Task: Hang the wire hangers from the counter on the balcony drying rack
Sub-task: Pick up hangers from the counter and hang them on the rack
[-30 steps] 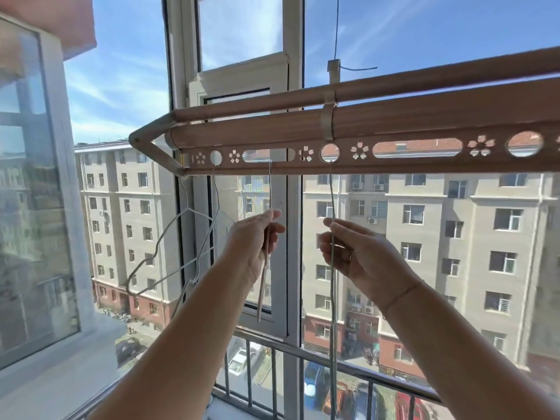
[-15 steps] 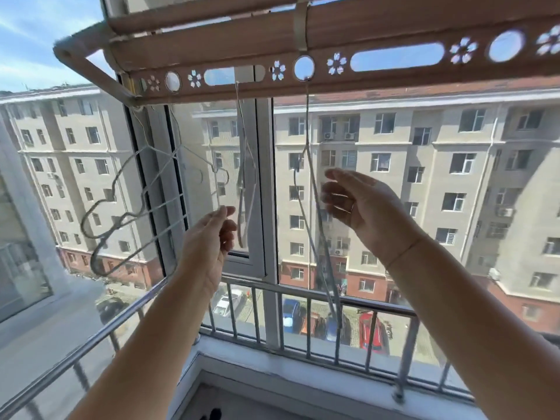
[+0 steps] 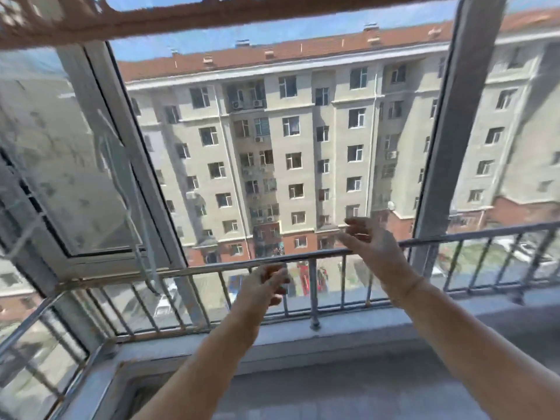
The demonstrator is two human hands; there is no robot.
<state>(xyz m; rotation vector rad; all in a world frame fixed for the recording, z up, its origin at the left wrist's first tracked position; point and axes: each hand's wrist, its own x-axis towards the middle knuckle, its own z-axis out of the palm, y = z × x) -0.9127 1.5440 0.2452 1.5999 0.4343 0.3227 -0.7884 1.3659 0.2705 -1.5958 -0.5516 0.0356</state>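
Balcony seen from just behind the person, view smeared by motion. The drying rack [image 3: 188, 22] runs as a brown perforated bar across the top edge. At least one wire hanger [image 3: 141, 259] hangs beneath its left end, a thin pale line in front of the open window sash [image 3: 91, 183]; how many hang there cannot be told through the blur. The worktop is out of view.

Both hands are held out low, near the railing [image 3: 212, 269] and well below the rack. The right hand [image 3: 374, 248] has its fingers spread and straight, with nothing in it. The left hand [image 3: 266, 286] has its fingers loosely curled, and nothing shows in it either.

Likely hazards:
- **Wind:** the hanger is light and hangs beside an open window, so a gust may swing its hook loose.
- **Fall:** a hanger that comes off could slip between the railing bars to the parked cars below.
- **Snagging:** a later reach up past the hanging wire may catch it and tangle or unhook it.
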